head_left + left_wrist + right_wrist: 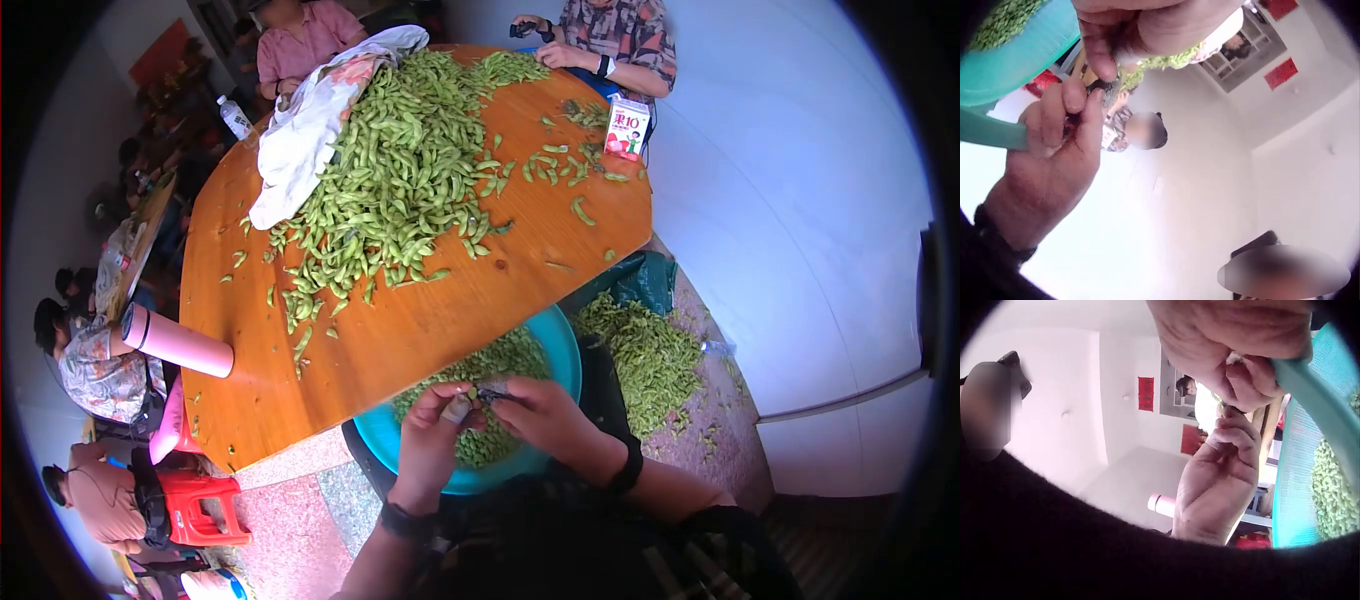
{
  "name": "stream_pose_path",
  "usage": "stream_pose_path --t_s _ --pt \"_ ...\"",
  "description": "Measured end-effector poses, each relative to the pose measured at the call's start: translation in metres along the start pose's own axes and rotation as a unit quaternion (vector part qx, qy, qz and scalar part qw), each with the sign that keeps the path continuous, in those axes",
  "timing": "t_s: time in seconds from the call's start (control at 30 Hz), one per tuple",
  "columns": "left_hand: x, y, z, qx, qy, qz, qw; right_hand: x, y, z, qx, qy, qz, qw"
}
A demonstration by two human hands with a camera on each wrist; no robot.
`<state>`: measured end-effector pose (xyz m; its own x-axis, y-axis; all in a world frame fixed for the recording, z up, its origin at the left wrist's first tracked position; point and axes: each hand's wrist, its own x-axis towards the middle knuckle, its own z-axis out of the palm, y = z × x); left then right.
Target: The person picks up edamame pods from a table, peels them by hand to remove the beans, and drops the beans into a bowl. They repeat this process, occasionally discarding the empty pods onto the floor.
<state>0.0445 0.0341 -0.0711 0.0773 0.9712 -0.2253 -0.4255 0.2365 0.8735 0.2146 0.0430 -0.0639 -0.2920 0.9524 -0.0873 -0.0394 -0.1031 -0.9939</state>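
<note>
My left hand [428,440] and right hand [550,420] meet fingertip to fingertip over a teal basket [568,350] of shelled green soybeans [505,360]. Between the left thumb and fingers is pinched a green soybean pod [473,393], mostly hidden. Something whitish [457,408] wraps the left thumb. The right thumb and forefinger pinch a small dark object [490,396]; its kind cannot be made out. In the left wrist view that dark object [1109,94] sits where the fingertips of both hands come together.
A big heap of soybean pods [400,160] covers much of the wooden table [480,300], partly under a white cloth [295,165]. A pink tumbler [178,340] and a juice carton [626,130] stand near its edges. Pods or hulls [645,365] pile on the floor at right. Other people sit around.
</note>
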Motion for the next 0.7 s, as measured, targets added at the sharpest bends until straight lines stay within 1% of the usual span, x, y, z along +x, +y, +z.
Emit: stream_pose_path --t_s 0.03,0.07,0.1,0.13,0.17,0.23,0.27,0.33,0.37,0.43,0.47,0.53,0.57,0.6,0.63,0.67,0.7 --pt "-0.002 0.001 0.003 0.000 0.000 -0.003 1.000 0.000 0.001 0.000 -0.051 0.022 -0.038 0.998" --pt "-0.005 0.003 0.007 0.260 0.010 0.132 0.957 -0.001 0.002 0.000 -0.051 0.022 -0.036 0.998" --pt "-0.007 0.005 0.009 0.496 0.019 0.256 0.829 -0.002 0.003 0.000 -0.079 0.028 -0.073 0.994" --pt "-0.003 0.003 0.006 0.538 -0.004 0.337 0.772 -0.001 0.003 0.000 -0.107 0.033 -0.110 0.988" --pt "-0.002 0.001 0.002 0.539 -0.003 0.335 0.773 -0.002 0.002 0.001 -0.106 0.031 -0.109 0.988" --pt "-0.001 0.001 -0.004 0.559 -0.010 0.341 0.756 -0.001 0.000 0.003 -0.136 0.033 -0.161 0.977" --pt "-0.002 0.002 -0.003 0.559 -0.009 0.340 0.756 -0.001 0.000 0.003 -0.135 0.032 -0.160 0.977" --pt "-0.005 0.007 0.000 0.507 -0.002 0.256 0.823 -0.001 0.001 0.000 -0.111 0.022 -0.091 0.989" --pt "-0.003 0.004 -0.002 0.506 0.000 0.255 0.824 0.000 0.000 -0.001 -0.111 0.020 -0.091 0.989" --pt "0.001 -0.004 -0.008 0.384 -0.011 0.203 0.901 0.000 -0.004 -0.001 -0.092 0.011 -0.071 0.993" --pt "0.000 -0.005 -0.009 0.383 -0.006 0.202 0.901 -0.002 -0.006 -0.001 -0.093 0.007 -0.070 0.993" --pt "0.001 -0.005 -0.008 0.381 -0.003 0.140 0.914 -0.002 -0.010 -0.001 -0.169 -0.004 -0.085 0.982" --pt "0.002 -0.002 -0.007 0.382 0.008 0.144 0.913 -0.001 -0.010 0.000 -0.169 -0.015 -0.090 0.981" --pt "0.004 0.001 -0.006 0.448 -0.010 0.220 0.866 -0.002 -0.007 0.001 -0.188 -0.005 -0.105 0.977" --pt "0.005 0.004 -0.006 0.512 -0.027 0.292 0.807 -0.002 -0.004 0.002 -0.205 0.003 -0.123 0.971" --pt "0.006 -0.001 -0.009 0.500 -0.028 0.288 0.816 -0.004 0.001 0.000 -0.249 -0.013 -0.090 0.964" --pt "0.004 -0.003 -0.009 0.504 -0.013 0.292 0.812 -0.004 0.002 0.001 -0.247 -0.026 -0.099 0.963"
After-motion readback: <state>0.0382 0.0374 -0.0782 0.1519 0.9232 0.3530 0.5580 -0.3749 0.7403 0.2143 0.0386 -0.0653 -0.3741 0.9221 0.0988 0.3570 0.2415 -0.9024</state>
